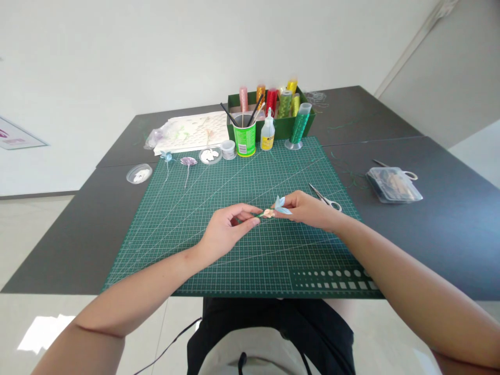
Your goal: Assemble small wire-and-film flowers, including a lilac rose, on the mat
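Above the green cutting mat [219, 187], both my hands meet at a small handmade flower [269, 213] with pale peach and light blue petals. My left hand [230, 224] pinches its green stem between thumb and fingertips. On the other side, my right hand [302, 208] has its fingers closed at the blue petals [282, 205]; its fingertips are partly hidden behind them. Small scissors [326, 198] lie just behind my right hand. A blue flower [166, 156] and a purple flower [188, 162], both on thin stems, lie at the mat's far left.
At the back stand a green box [279, 126] of thread spools, a green can [245, 138] with tools, a glue bottle [267, 133] and a teal spool [300, 125]. Dishes of white pieces [139, 174] sit left. A clear plastic case [394, 185] and another pair of scissors [410, 176] lie right.
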A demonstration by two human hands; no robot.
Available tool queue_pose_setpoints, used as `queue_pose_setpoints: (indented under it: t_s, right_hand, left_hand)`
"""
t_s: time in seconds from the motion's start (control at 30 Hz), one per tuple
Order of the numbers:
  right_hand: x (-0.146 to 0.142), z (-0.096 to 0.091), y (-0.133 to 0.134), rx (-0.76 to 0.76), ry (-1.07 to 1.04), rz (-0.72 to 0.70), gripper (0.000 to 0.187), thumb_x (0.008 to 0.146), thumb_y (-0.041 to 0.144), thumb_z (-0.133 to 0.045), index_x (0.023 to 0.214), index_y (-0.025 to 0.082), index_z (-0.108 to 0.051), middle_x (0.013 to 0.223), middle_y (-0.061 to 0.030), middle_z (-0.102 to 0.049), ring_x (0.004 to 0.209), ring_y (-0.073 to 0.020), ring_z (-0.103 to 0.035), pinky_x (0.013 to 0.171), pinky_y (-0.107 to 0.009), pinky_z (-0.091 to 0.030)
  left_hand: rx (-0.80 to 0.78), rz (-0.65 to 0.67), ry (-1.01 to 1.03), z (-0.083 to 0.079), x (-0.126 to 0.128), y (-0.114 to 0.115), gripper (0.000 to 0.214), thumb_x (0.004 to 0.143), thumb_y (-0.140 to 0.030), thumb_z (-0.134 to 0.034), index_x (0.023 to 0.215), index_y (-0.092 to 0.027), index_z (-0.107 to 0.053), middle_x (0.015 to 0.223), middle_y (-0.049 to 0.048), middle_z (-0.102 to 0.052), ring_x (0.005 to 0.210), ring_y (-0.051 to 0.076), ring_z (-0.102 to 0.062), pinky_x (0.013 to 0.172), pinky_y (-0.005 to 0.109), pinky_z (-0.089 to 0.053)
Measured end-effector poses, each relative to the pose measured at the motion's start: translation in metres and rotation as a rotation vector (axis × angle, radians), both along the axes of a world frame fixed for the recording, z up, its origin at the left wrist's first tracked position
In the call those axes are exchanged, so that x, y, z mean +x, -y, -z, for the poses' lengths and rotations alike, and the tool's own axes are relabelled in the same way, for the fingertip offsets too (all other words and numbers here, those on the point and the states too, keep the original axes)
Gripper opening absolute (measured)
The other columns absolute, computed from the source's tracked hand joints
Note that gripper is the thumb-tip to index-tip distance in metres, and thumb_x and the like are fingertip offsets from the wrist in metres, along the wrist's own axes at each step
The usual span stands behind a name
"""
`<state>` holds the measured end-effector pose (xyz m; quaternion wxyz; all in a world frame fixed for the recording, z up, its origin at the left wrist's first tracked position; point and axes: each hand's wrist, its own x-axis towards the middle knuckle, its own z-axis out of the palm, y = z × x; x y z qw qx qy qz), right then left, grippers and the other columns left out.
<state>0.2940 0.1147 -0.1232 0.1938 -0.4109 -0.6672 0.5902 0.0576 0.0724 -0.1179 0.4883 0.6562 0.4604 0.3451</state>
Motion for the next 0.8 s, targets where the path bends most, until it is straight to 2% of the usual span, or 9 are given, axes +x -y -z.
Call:
queue_pose_setpoints:
  t_s: [0.07,0.13,0.27,0.37,0.53,0.67,0.8]
  right_hand:
    - [0.002,0.000,-0.001,0.026,0.063,-0.026,0.040,0.085,0.053,-0.070,0.093,0.017,-0.084,0.056,0.0046,-0.050,0.053,-0.0096,-0.035,0.053,-0.026,-0.024]
    - [0.004,-0.001,-0.001,0.047,0.123,-0.054,0.041,0.089,0.051,-0.065,0.100,0.016,-0.083,0.054,0.0055,-0.045,0.052,-0.0094,-0.030,0.052,-0.027,-0.019]
    - [0.005,-0.003,-0.003,0.091,0.185,-0.078,0.040,0.090,0.046,-0.061,0.100,0.015,-0.084,0.057,0.0030,-0.052,0.053,-0.0103,-0.033,0.052,-0.027,-0.022]
    - [0.006,-0.002,-0.005,0.114,0.205,-0.039,0.041,0.090,0.048,-0.059,0.100,0.016,-0.084,0.061,0.0013,-0.057,0.053,-0.0110,-0.036,0.052,-0.027,-0.025]
    - [0.010,0.000,-0.008,0.144,0.198,0.187,0.042,0.090,0.049,-0.059,0.101,0.016,-0.083,0.054,0.0043,-0.045,0.052,-0.0113,-0.040,0.053,-0.027,-0.031]
    - [0.013,0.002,-0.011,0.078,0.109,0.392,0.042,0.090,0.048,-0.059,0.102,0.013,-0.080,0.053,0.0071,-0.036,0.047,-0.0091,-0.028,0.048,-0.027,-0.022]
    - [0.018,0.005,-0.019,0.029,0.016,0.600,0.034,0.089,0.037,-0.060,0.107,0.012,-0.075,0.054,0.0071,-0.036,0.046,-0.0093,-0.027,0.046,-0.027,-0.022]
  left_hand:
    - [-0.068,-0.011,0.053,0.001,0.000,-0.003,0.023,0.084,-0.033,-0.075,0.101,-0.018,-0.078,0.075,0.0021,-0.074,0.063,0.012,-0.060,0.058,0.023,-0.045]
    - [-0.131,-0.033,0.097,0.003,-0.001,-0.006,0.024,0.083,-0.035,-0.076,0.100,-0.017,-0.078,0.077,0.0033,-0.075,0.062,0.012,-0.059,0.053,0.022,-0.043]
    - [-0.224,-0.083,0.175,0.005,-0.003,-0.010,0.028,0.080,-0.037,-0.079,0.099,-0.017,-0.077,0.084,0.0056,-0.077,0.064,0.012,-0.059,0.048,0.019,-0.040]
    - [-0.260,-0.114,0.225,0.005,-0.003,-0.012,0.028,0.078,-0.036,-0.081,0.097,-0.017,-0.076,0.084,0.0050,-0.076,0.063,0.011,-0.058,0.048,0.019,-0.039]
    - [-0.255,-0.166,0.291,0.004,-0.004,-0.015,0.029,0.077,-0.038,-0.082,0.096,-0.016,-0.075,0.083,0.0037,-0.075,0.057,0.008,-0.052,0.048,0.019,-0.037]
    - [-0.242,-0.206,0.346,0.003,-0.006,-0.018,0.031,0.076,-0.038,-0.083,0.096,-0.016,-0.073,0.081,0.0026,-0.074,0.054,0.006,-0.050,0.047,0.019,-0.035]
    - [-0.234,-0.209,0.351,0.004,-0.007,-0.018,0.030,0.076,-0.037,-0.082,0.096,-0.017,-0.074,0.082,0.0025,-0.074,0.054,0.006,-0.049,0.047,0.019,-0.035]
